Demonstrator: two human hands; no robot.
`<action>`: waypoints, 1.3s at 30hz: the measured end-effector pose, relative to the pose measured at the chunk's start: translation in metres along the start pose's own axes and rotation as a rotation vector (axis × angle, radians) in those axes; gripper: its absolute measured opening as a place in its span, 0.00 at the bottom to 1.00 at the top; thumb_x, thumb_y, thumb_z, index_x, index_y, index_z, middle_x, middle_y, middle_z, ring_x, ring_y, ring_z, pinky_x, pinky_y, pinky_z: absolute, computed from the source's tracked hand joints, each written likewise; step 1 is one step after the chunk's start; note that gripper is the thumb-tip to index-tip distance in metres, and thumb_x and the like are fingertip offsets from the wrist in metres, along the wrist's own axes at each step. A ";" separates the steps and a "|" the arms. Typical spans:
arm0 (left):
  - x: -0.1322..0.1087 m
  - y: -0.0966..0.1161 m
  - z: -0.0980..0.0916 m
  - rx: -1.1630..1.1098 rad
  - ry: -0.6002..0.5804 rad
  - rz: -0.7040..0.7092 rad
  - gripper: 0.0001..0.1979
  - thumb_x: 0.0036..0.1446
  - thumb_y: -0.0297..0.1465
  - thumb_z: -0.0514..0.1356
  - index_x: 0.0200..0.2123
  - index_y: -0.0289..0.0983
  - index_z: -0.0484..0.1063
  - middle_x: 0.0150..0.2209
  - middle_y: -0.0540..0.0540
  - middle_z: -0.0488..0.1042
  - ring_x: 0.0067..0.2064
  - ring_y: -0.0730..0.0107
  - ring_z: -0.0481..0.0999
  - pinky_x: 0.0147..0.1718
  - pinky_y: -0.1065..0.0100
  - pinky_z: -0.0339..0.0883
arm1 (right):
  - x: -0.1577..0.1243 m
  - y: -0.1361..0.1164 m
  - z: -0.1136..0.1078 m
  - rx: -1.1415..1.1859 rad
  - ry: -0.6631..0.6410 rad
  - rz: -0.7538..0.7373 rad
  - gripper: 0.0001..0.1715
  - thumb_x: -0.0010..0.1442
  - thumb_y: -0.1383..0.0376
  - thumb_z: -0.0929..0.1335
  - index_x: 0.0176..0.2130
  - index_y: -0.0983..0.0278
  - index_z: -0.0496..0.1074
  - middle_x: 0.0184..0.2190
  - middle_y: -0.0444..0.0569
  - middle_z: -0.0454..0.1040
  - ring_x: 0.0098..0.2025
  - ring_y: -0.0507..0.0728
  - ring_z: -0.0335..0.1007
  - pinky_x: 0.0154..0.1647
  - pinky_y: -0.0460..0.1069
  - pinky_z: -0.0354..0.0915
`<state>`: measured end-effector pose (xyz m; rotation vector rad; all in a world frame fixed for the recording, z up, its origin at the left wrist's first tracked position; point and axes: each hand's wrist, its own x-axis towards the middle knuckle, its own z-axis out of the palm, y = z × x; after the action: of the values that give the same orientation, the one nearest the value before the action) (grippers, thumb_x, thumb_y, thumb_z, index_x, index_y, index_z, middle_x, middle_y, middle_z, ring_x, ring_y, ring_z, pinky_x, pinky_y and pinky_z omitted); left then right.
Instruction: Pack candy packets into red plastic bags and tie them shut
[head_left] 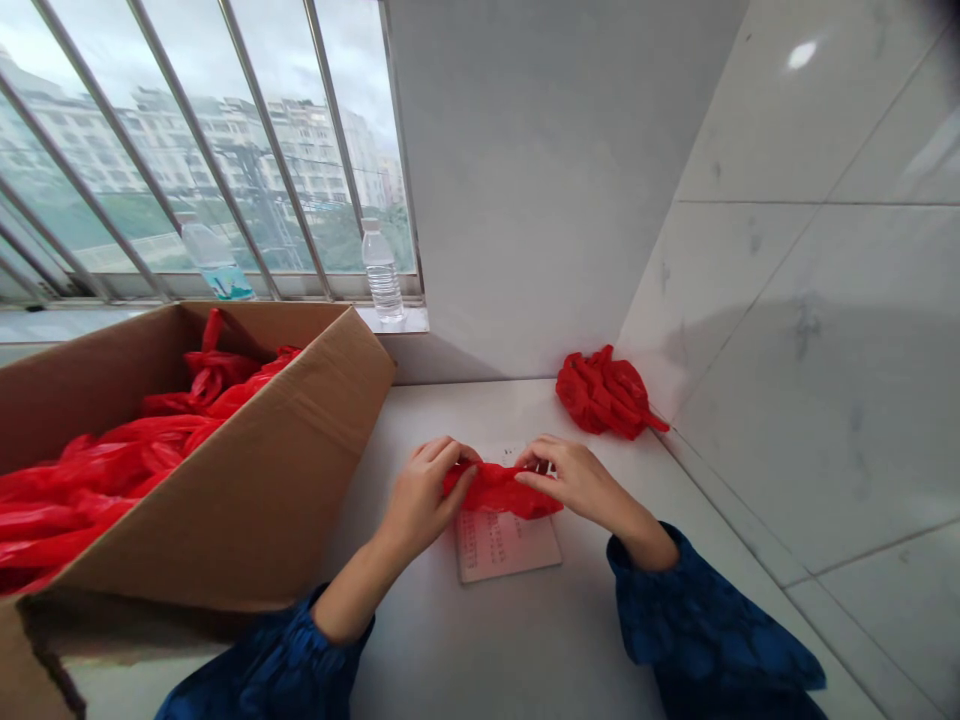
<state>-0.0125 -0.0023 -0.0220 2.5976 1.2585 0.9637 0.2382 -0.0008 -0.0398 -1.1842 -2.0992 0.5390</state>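
Observation:
A crumpled red plastic bag (501,490) is stretched sideways between my two hands, above the white surface. My left hand (433,490) pinches its left end between thumb and fingers. At the other end, my right hand (566,477) grips the bag's upper right edge with thumb and fingertips. Under the bag lies a pale booklet (510,548) with printed writing; its upper part is covered by the bag and hands. A bunched red plastic bag (606,392) rests farther back on the right, against the wall and apart from my hands.
A large open cardboard box (247,480) full of red plastic bags (135,450) stands on the left. On the sill, a clear bottle (382,272) and a labelled bottle (217,262) stand by the barred window. A tiled wall (825,400) bounds the right side.

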 end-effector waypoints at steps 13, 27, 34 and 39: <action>-0.002 -0.007 -0.005 -0.126 0.062 -0.154 0.07 0.66 0.30 0.53 0.42 0.39 0.70 0.41 0.46 0.77 0.42 0.64 0.77 0.42 0.63 0.67 | 0.005 0.003 0.006 0.043 0.117 0.020 0.10 0.66 0.62 0.68 0.46 0.62 0.74 0.42 0.49 0.78 0.44 0.57 0.74 0.39 0.48 0.64; 0.003 -0.026 -0.012 -0.245 0.281 -0.335 0.07 0.65 0.33 0.54 0.38 0.38 0.69 0.40 0.44 0.79 0.43 0.62 0.78 0.45 0.60 0.71 | -0.001 0.024 -0.023 -0.110 0.221 0.169 0.15 0.65 0.66 0.65 0.49 0.62 0.76 0.39 0.48 0.81 0.41 0.59 0.76 0.40 0.52 0.65; -0.001 0.002 -0.016 -0.040 0.089 -0.073 0.21 0.65 0.34 0.56 0.60 0.39 0.61 0.57 0.38 0.71 0.57 0.55 0.71 0.55 0.52 0.64 | -0.006 0.005 -0.013 -0.092 0.127 0.122 0.17 0.69 0.58 0.63 0.51 0.60 0.75 0.43 0.49 0.79 0.42 0.58 0.75 0.41 0.51 0.65; -0.001 0.013 -0.011 0.163 -0.155 0.107 0.15 0.63 0.35 0.61 0.53 0.45 0.71 0.48 0.45 0.77 0.48 0.57 0.74 0.47 0.56 0.64 | 0.000 -0.015 0.002 -0.034 0.017 0.025 0.09 0.66 0.59 0.68 0.41 0.58 0.78 0.37 0.44 0.79 0.34 0.54 0.73 0.35 0.48 0.63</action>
<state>-0.0108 -0.0139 -0.0093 2.8262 1.2178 0.6833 0.2282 -0.0086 -0.0323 -1.2318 -2.0893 0.5052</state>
